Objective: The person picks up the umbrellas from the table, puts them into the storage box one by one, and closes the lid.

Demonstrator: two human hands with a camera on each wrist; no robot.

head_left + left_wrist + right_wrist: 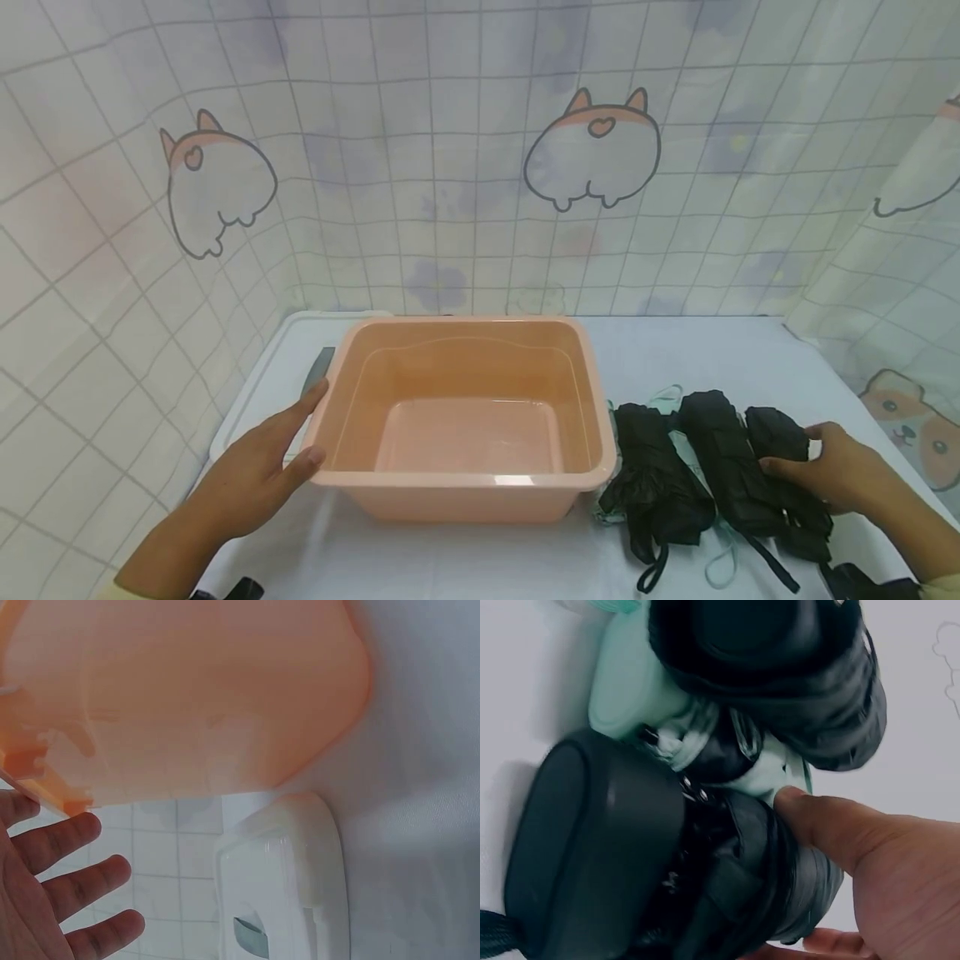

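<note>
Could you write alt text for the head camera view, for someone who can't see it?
A person's left hand rests open against the left side of an empty peach plastic tub on a white table, while the right hand grips the rightmost of three folded black umbrellas lying beside the tub.

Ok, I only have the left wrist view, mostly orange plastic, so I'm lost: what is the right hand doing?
Observer: The right hand grips the rightmost folded black fabric umbrella.
Operator: Is it the only one?
Observer: No, three folded black umbrellas lie side by side right of the orange rectangular plastic tub.
Operator: Anything in the tub?
Observer: It looks empty.
</note>
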